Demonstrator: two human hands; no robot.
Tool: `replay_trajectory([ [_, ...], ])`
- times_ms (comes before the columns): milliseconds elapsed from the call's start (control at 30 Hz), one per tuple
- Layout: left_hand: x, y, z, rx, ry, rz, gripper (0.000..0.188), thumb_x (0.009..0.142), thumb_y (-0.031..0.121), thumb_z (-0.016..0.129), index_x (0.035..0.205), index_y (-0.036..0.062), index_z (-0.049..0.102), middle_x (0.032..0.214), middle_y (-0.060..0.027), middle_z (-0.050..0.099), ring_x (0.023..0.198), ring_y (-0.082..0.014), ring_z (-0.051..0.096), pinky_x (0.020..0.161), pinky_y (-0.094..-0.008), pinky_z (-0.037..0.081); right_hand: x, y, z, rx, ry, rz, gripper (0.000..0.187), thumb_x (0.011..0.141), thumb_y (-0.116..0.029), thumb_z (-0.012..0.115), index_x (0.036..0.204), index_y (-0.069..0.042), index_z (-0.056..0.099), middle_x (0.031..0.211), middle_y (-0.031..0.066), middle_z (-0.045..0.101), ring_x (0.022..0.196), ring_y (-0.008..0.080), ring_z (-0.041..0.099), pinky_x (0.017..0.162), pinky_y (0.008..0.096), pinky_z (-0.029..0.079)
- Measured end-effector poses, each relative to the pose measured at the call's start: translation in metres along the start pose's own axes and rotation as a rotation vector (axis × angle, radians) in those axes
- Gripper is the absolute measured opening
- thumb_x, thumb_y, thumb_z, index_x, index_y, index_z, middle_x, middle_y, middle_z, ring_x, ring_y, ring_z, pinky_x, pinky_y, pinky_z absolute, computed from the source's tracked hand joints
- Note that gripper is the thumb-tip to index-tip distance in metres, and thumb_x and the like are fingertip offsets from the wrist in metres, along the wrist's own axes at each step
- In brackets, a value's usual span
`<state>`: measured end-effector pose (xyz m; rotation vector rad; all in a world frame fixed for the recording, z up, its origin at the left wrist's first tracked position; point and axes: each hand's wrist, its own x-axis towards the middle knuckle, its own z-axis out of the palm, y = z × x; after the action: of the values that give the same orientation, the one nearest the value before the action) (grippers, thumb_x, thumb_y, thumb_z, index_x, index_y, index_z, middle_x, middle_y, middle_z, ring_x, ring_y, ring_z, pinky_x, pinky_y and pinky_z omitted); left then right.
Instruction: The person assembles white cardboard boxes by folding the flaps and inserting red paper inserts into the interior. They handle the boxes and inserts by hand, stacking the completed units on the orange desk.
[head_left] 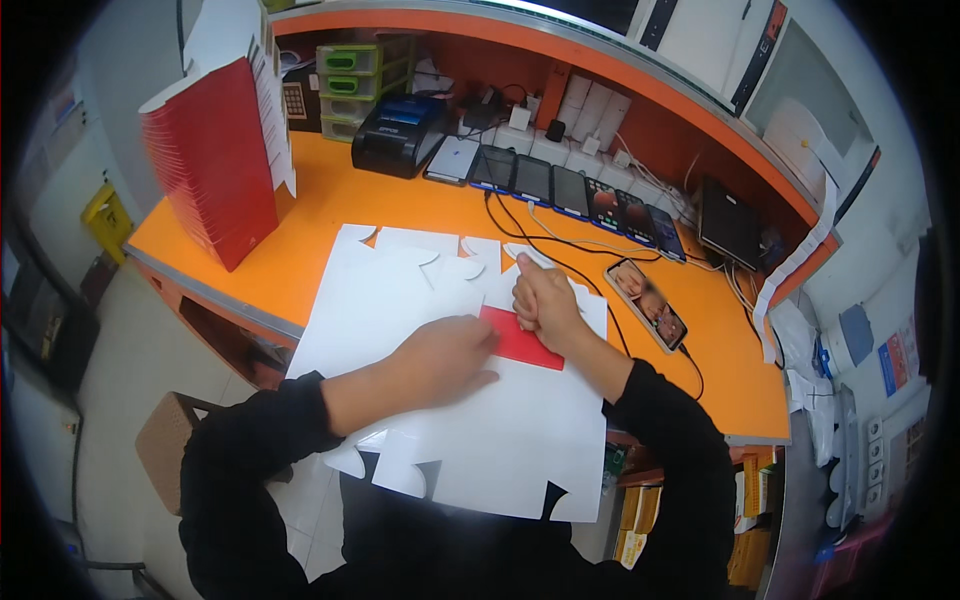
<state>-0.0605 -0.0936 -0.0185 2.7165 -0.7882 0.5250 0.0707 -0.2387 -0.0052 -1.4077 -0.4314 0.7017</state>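
A large flat white cardboard sheet (495, 430), with curved flaps and notches cut along its edges, lies in front of me and overhangs the near table edge. On its middle shows a small red rectangular panel (525, 345); whether it is a folded part of the sheet or a separate piece I cannot tell. My left hand (445, 360) lies over the sheet, its fingertips at the panel's left end and its thumb apart. My right hand (545, 300) is closed in a fist with the thumb up, resting at the panel's upper right. Nothing shows inside that fist.
A tall red folded carton (215, 165) stands at the left of the orange table (320, 185). Along the back are a black printer (400, 135), several phones (570, 190) and cables. A lit phone (647, 305) lies right of the sheet. Green drawers (350, 85) stand behind.
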Motion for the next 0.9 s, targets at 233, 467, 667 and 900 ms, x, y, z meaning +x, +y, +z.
replay_trajectory([
  [233, 0.001, 0.000, 0.005, -0.028, -0.008, 0.000, 0.035, 0.082, 0.023, 0.066, 0.105, -0.0025, 0.059, 0.097, -0.0124, 0.054, 0.092, -0.0264, 0.057, 0.081, -0.0337, 0.050, 0.014, 0.008, 0.013, -0.023, -0.040, -0.058, 0.061, 0.096, -0.040, 0.050, 0.045, -0.013, 0.033, 0.043, -0.0013, 0.030, 0.037, 0.0095, 0.024, 0.036, 0.0268, 0.019],
  [467, -0.005, 0.001, 0.007, -0.058, -0.006, -0.003, 0.029, 0.079, 0.016, 0.064, 0.100, -0.0024, 0.061, 0.096, -0.0126, 0.055, 0.091, -0.0266, 0.057, 0.078, -0.0342, 0.051, 0.038, 0.018, 0.040, -0.069, 0.028, -0.071, 0.052, 0.097, -0.038, 0.050, 0.053, -0.015, 0.035, 0.047, -0.0058, 0.030, 0.039, 0.0068, 0.025, 0.036, 0.0262, 0.019],
  [667, 0.005, -0.043, -0.018, -0.110, 0.017, -0.296, 0.034, 0.074, 0.012, 0.061, 0.104, -0.0020, 0.060, 0.107, -0.0161, 0.055, 0.099, -0.0299, 0.055, 0.087, -0.0373, 0.047, 0.055, 0.027, 0.016, 0.256, 0.133, -0.240, 0.052, 0.099, -0.040, 0.043, 0.055, -0.013, 0.038, 0.048, -0.0037, 0.031, 0.039, 0.0081, 0.027, 0.038, 0.0260, 0.020],
  [900, 0.042, -0.087, 0.003, 0.075, -0.116, -0.253, 0.035, 0.072, 0.012, 0.063, 0.105, -0.0005, 0.062, 0.111, -0.0185, 0.054, 0.105, -0.0312, 0.052, 0.096, -0.0417, 0.039, 0.059, 0.030, 0.013, 0.233, 0.315, -0.278, 0.056, 0.100, -0.045, 0.037, 0.056, -0.010, 0.039, 0.050, -0.0019, 0.032, 0.040, 0.0079, 0.028, 0.039, 0.0252, 0.019],
])
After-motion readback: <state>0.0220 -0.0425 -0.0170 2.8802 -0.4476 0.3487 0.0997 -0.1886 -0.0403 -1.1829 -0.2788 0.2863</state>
